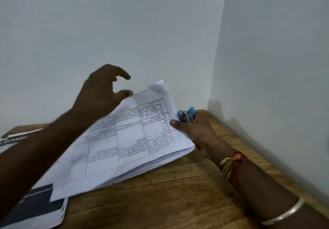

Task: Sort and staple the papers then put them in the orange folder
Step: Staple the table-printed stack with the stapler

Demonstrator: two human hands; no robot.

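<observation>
Beneath spread fingers (122,74) of left hand (99,93), thick stack of white printed papers with table grids (128,139) is lying tilted, far edge lifting off brown wooden bench (169,193). Left hand is hovering, fingers loosely curved, gripping nothing; thumb contact with top sheet too blurred to tell. Right hand (194,132) is curling fingers round blue and silver stapler (187,115), thumb pressing stack's right edge. Dark and white booklet (32,209) is lying under stack, on left-hand side.
</observation>
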